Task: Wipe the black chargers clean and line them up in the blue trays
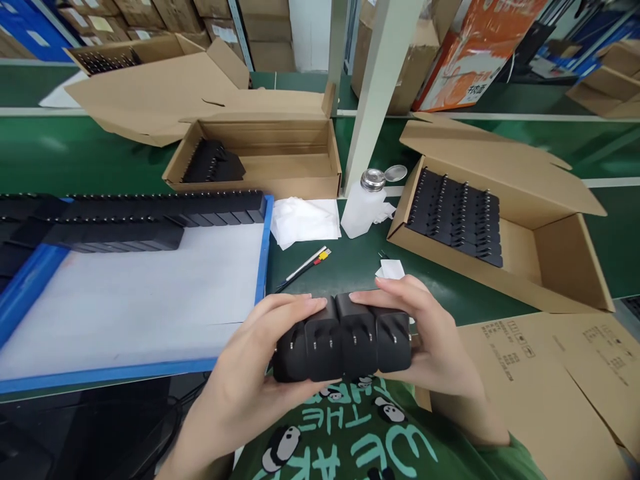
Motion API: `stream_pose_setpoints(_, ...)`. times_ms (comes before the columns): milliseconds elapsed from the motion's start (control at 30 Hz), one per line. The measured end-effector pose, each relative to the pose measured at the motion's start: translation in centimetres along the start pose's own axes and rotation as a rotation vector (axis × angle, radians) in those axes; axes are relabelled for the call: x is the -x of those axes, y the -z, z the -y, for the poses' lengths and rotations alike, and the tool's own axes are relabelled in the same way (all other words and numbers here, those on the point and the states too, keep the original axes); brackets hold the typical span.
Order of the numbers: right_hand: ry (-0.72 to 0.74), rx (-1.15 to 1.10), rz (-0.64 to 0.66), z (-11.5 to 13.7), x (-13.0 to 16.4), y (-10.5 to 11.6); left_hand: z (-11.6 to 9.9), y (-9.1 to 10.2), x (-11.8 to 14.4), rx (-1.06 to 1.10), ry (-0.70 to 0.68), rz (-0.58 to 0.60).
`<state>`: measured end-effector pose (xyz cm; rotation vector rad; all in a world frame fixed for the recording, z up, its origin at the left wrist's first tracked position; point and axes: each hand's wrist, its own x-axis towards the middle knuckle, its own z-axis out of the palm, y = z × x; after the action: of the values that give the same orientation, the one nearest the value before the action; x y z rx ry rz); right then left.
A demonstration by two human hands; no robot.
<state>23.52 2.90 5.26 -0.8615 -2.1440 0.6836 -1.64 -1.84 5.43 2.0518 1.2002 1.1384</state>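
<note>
Between my hands is a row of several black plug-in power adapters (343,340), side by side, their metal prongs facing me. My left hand (260,353) grips the left end, thumb below and fingers over the top. On the other end, my right hand (433,337) holds the row the same way. The adapters are raised in front of my shirt, above the near edge of the green table. To the left, a blue-rimmed tray (150,300) with a white bottom bears long rows of similar black adapters (215,208).
An open carton (547,257) at right holds rows of adapters; another carton (290,153) at the back holds a few. A pump bottle (363,207), white wipes (306,221) and pen-like tools (303,268) lie between. A white post (379,87) rises behind. Flat cardboard (550,393) is at lower right.
</note>
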Motion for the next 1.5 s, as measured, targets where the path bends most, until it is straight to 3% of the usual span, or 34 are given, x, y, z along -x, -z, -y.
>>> stream_pose_setpoints(400, 0.05, -0.089, -0.057, -1.0, -0.1, -0.8, -1.4, 0.6, -0.1, -0.125, -0.037, 0.035)
stream_pose_setpoints(567, 0.019, -0.022, -0.02, 0.3, 0.1, -0.5, -0.4, 0.5, 0.2, -0.03, -0.003, 0.032)
stream_pose_setpoints(867, 0.052, 0.11, 0.009, 2.1, 0.0, 0.3, 2.0, -0.4, 0.2, 0.152, -0.163, -0.052)
stream_pose_setpoints(1133, 0.051, 0.07, 0.019, 2.1, 0.1, 0.5, 2.0, -0.5, 0.0, 0.149, -0.156, -0.051)
stream_pose_setpoints(1267, -0.039, 0.015, 0.043, 0.6, 1.0, -0.8, 2.5, -0.9, 1.2, 0.062, -0.042, -0.01)
stream_pose_setpoints(1500, -0.391, -0.129, 0.144, -5.6, 3.9, -7.1, 7.0, -3.8, 2.0, -0.002, 0.458, 0.293)
